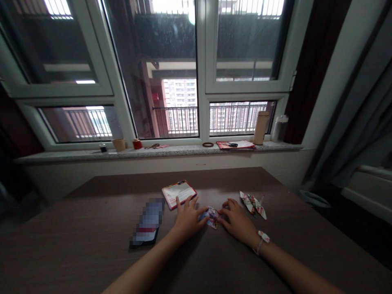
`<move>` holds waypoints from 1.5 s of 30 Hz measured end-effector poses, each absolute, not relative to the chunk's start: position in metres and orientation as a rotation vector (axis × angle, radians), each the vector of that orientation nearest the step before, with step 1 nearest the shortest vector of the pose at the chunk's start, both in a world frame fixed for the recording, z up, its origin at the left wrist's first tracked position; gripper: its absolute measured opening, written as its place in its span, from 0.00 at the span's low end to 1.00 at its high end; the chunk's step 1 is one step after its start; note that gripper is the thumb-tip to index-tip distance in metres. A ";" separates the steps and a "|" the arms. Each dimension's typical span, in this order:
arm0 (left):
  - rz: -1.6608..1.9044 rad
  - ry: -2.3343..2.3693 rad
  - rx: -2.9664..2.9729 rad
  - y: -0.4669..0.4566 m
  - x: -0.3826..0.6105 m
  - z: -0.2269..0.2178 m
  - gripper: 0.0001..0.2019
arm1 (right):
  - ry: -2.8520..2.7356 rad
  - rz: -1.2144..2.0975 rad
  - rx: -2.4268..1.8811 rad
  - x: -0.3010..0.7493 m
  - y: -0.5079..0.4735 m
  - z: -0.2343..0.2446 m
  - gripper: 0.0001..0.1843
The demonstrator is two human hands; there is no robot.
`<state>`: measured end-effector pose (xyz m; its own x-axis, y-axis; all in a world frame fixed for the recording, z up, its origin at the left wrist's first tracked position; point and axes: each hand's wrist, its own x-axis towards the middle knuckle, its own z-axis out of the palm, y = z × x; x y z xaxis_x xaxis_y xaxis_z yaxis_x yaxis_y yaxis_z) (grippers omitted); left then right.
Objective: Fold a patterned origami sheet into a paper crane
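A small piece of folded colourful printed paper (212, 217) lies low over the table between my hands. My left hand (189, 217) has its thumb and index finger at the paper's left edge, while its other fingers spread toward a stack of paper sheets (179, 193). On the opposite edge, the thumb and curled fingers of my right hand (237, 217) hold the paper. A white band with a folded paper piece (263, 236) circles my right wrist. Just beyond that hand sit folded paper shapes (253, 205), white with red print.
A phone (148, 222), its screen blurred out, rests on the brown table (92, 253) left of my left arm. Along the windowsill (183, 151) stand a paper cup (119, 145), a red jar (137, 143), scissors (233, 145) on papers, and a tan bottle (261, 128).
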<state>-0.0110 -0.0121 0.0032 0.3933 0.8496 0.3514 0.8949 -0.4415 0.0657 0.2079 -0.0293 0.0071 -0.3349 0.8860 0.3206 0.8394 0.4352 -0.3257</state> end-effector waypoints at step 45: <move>-0.539 -1.588 -2.696 -0.018 -0.015 0.008 0.21 | -2.080 0.278 -1.140 0.214 -0.020 0.001 0.12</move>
<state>-0.0153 -0.0183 0.0078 0.4424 0.8548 0.2714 0.8435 -0.4994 0.1978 0.2137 -0.0198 0.0014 -0.3355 0.7986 0.4997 0.6391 0.5827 -0.5020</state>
